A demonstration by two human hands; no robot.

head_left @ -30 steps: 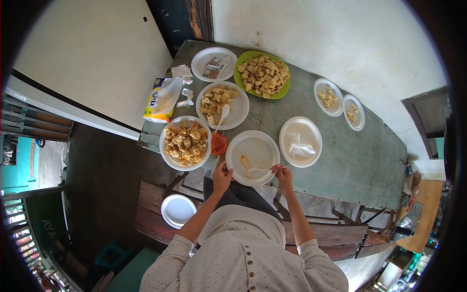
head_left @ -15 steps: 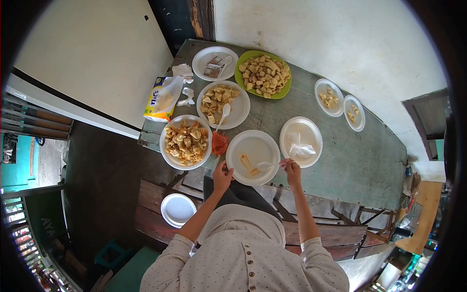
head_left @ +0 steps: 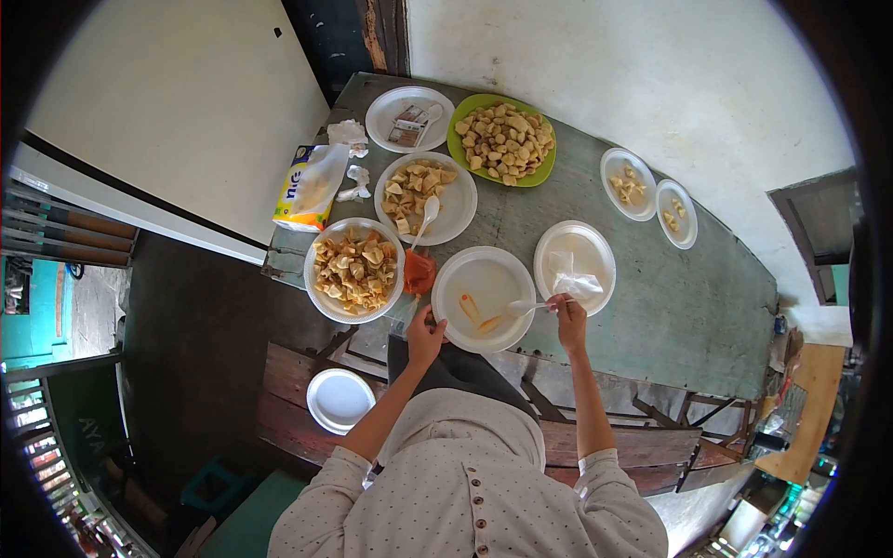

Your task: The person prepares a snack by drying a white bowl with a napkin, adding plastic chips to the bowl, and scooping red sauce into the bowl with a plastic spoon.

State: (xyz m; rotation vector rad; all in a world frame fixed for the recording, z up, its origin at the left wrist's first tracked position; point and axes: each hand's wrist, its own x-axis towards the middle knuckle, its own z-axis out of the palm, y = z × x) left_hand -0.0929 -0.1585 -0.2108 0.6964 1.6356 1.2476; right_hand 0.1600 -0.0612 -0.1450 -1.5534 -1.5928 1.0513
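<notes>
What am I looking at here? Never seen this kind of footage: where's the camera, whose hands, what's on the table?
There is no machine: a person works with two bare hands, and one fisheye camera worn on the head looks down at them, hence the round dark border and only one view. The dotted cream garment at the bottom is the person's own.

The left hand steadies the near rim of a round white disposable plate holding a couple of pale food pieces. The right hand holds a white plastic spoon over that plate.

On the worn green wooden table lie a white bowl of golden fried chips, a green plate of brown fried pieces, more white plates, one with a crumpled clear plastic wrapper, and a yellow-and-blue tissue pack.
</notes>
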